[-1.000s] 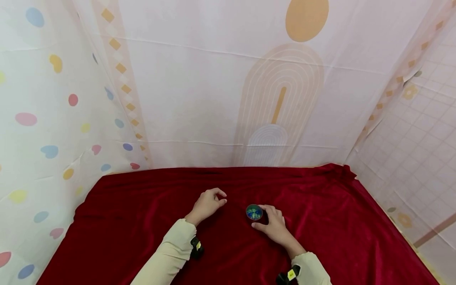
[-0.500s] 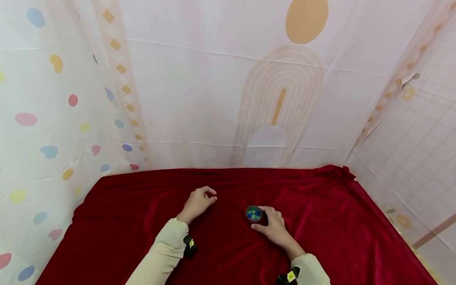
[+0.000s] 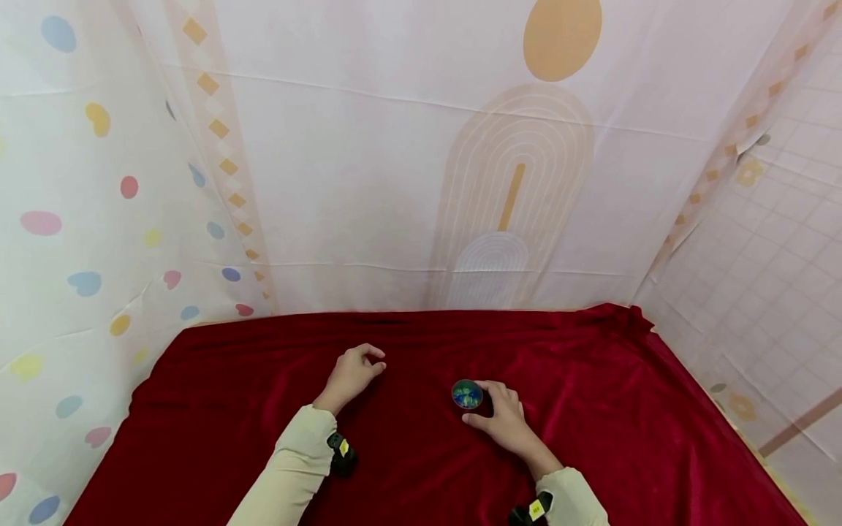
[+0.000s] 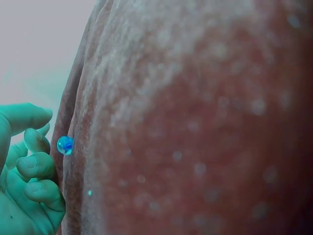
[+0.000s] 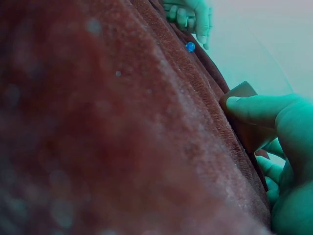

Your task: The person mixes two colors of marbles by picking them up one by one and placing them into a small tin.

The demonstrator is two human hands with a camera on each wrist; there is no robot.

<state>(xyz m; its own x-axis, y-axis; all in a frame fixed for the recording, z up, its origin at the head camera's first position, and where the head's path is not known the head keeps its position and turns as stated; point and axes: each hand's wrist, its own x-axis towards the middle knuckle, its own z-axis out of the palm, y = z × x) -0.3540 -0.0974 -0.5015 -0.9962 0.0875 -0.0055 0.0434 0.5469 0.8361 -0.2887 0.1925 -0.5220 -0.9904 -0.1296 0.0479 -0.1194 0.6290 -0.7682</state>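
My right hand (image 3: 506, 418) holds a small round brown cup (image 5: 249, 120) by its side, between thumb and fingers. From above, the cup's round top (image 3: 467, 394) shows a thin rim with blue and green contents, too small to make out singly. My left hand (image 3: 350, 377) is to the left of the cup, over the cloth, with its fingers loosely bent and nothing between them. Near those fingertips a clear blue marble (image 4: 65, 145) lies on the cloth, apart from the hand. The same marble (image 5: 190, 46) appears close to the left hand (image 5: 188, 17) in the right wrist view.
A dark red velvet cloth (image 3: 592, 438) with soft folds covers the table. Behind it hangs a pale patterned curtain (image 3: 355, 183). Dotted fabric (image 3: 59, 183) stands on the left, checked fabric (image 3: 776, 292) on the right.
My left hand has moved left, away from the cup, its fingers still loosely bent. The right hand and the cup stay nearly where they were.
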